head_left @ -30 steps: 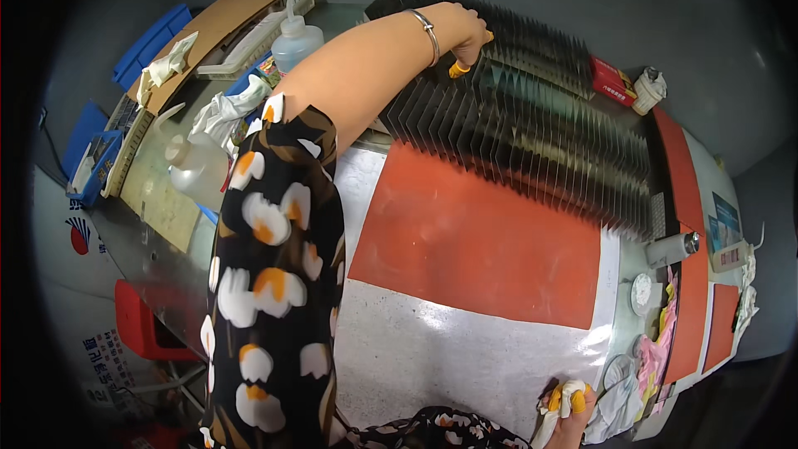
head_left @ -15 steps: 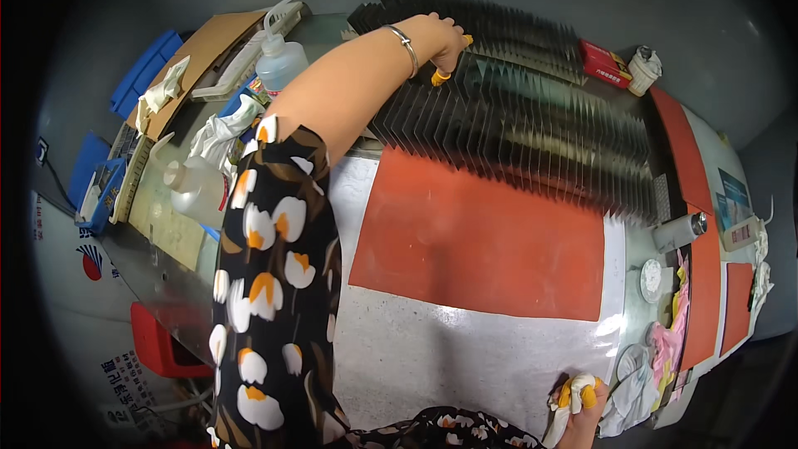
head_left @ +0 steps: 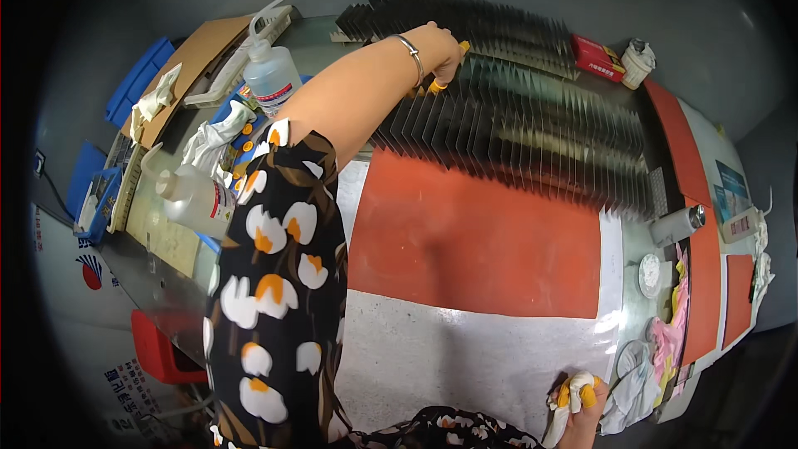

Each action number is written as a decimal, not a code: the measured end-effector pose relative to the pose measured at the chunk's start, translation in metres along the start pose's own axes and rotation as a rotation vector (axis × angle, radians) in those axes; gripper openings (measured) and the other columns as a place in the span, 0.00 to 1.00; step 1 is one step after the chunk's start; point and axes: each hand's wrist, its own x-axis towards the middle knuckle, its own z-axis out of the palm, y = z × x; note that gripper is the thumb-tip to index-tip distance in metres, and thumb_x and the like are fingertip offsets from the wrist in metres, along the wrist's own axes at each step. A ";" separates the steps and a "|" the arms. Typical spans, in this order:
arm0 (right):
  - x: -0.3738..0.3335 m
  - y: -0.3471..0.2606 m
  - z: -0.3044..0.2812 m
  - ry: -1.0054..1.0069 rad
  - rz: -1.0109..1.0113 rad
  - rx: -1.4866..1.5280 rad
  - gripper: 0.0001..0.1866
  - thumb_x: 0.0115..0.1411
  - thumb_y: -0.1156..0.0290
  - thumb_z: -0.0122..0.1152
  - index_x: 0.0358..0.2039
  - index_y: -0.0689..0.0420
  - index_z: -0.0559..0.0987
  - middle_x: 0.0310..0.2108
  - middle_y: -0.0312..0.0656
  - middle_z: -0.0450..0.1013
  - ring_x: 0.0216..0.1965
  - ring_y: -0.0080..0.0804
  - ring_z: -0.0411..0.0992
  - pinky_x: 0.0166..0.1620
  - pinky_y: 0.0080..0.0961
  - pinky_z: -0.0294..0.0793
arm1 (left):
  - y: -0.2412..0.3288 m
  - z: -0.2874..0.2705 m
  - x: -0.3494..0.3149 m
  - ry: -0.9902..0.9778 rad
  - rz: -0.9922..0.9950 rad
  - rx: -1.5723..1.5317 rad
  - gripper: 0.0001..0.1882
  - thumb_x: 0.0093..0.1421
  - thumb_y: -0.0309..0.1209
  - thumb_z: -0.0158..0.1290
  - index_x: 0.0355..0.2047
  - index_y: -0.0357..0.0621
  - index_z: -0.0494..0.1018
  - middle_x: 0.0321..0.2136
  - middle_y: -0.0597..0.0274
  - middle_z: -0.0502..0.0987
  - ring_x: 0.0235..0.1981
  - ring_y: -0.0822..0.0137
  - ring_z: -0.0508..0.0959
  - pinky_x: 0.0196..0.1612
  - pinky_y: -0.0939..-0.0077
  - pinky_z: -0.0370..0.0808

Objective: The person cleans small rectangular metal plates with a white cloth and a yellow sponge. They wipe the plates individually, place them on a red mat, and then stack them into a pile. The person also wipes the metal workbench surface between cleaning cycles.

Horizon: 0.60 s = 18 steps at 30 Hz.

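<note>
My left hand (head_left: 440,56) reaches far across the table to the left end of the racked thin dark plates (head_left: 515,137). Orange covers sit on its thumb and a fingertip, and its fingers are curled down among the plates' upper edges. Whatever lies between them is too dark to make out. A silver bangle (head_left: 411,56) circles that wrist. Low at the right, my right hand (head_left: 587,403) is closed around a folded white cloth (head_left: 565,403), with orange covers on its fingers too. An orange-red mat (head_left: 478,237) lies in front of the plates.
Two squeeze bottles (head_left: 271,76) (head_left: 195,199) and a white cloth (head_left: 212,140) stand and lie at the left. A red box (head_left: 597,58) is at the back right. Down the right side are a metal flask (head_left: 677,224), a white dish (head_left: 650,274) and crumpled rags (head_left: 636,391).
My left hand has come slightly nearer, still at the left end of the plates. The view has shifted a little. My right hand keeps its hold on the cloth in the same place.
</note>
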 end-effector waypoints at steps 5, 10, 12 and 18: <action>0.001 -0.003 -0.001 -0.021 0.031 -0.011 0.15 0.51 0.62 0.61 0.23 0.64 0.76 0.18 0.46 0.72 0.16 0.35 0.71 0.20 0.28 0.72 | -0.005 -0.007 -0.009 0.150 0.095 -0.190 0.39 0.42 0.40 0.60 0.54 0.36 0.61 0.51 0.52 0.65 0.55 0.56 0.63 0.54 0.57 0.59; 0.000 -0.001 -0.004 -0.060 0.009 0.000 0.18 0.51 0.59 0.62 0.23 0.64 0.76 0.18 0.47 0.72 0.17 0.35 0.71 0.20 0.28 0.72 | -0.009 -0.001 -0.009 0.189 0.145 -0.206 0.35 0.42 0.39 0.61 0.49 0.32 0.64 0.47 0.50 0.67 0.53 0.54 0.65 0.53 0.60 0.62; 0.001 -0.002 -0.003 -0.065 0.010 -0.004 0.18 0.52 0.59 0.61 0.23 0.65 0.76 0.19 0.46 0.72 0.17 0.34 0.71 0.20 0.27 0.72 | -0.009 -0.004 -0.012 0.223 0.167 -0.174 0.34 0.41 0.37 0.61 0.48 0.31 0.64 0.46 0.48 0.67 0.52 0.52 0.65 0.52 0.61 0.64; -0.002 -0.001 -0.005 -0.046 0.039 0.022 0.17 0.54 0.61 0.59 0.24 0.65 0.75 0.18 0.45 0.72 0.17 0.33 0.71 0.19 0.25 0.71 | -0.031 -0.029 -0.063 0.285 0.084 -0.132 0.37 0.39 0.34 0.60 0.49 0.29 0.63 0.46 0.45 0.66 0.52 0.50 0.64 0.54 0.64 0.63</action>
